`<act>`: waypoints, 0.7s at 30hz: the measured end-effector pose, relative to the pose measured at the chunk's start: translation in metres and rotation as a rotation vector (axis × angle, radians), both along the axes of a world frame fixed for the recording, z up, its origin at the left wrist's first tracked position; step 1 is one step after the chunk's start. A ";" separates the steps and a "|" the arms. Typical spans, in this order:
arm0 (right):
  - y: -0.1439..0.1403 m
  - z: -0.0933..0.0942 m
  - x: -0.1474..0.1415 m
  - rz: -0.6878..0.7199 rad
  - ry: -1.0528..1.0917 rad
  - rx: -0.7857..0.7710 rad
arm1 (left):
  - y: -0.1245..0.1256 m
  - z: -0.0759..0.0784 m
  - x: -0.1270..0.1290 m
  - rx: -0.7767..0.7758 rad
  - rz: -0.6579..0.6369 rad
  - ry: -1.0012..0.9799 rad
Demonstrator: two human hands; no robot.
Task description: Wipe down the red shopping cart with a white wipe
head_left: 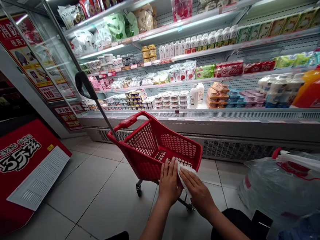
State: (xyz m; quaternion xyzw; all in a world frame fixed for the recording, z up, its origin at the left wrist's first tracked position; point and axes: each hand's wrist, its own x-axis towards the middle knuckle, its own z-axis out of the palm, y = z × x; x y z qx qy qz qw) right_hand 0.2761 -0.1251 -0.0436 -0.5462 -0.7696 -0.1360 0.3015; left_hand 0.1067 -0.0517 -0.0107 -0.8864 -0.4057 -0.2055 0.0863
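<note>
While my left hand braces the red plastic trolley basket's near rim, my right fingers press a white cloth flat there.

My view is bright on the right, where strip lights under the chiller shelves wash the packs pale. The glass door at the left carries streaky glare, and the corner behind it is dim. The floor tiles show soft sheen. Edges bow outward, and the plastic bag at lower right is blurred.
</note>
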 end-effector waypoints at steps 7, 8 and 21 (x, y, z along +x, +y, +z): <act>-0.014 -0.004 0.041 0.129 -0.057 -0.025 | 0.002 0.007 -0.019 0.019 0.003 -0.002; -0.014 -0.005 0.042 0.124 -0.052 -0.024 | 0.002 0.007 -0.018 0.017 0.023 -0.010; 0.027 -0.013 0.036 0.274 -0.020 -0.038 | -0.008 -0.003 -0.009 -0.065 -0.071 -0.021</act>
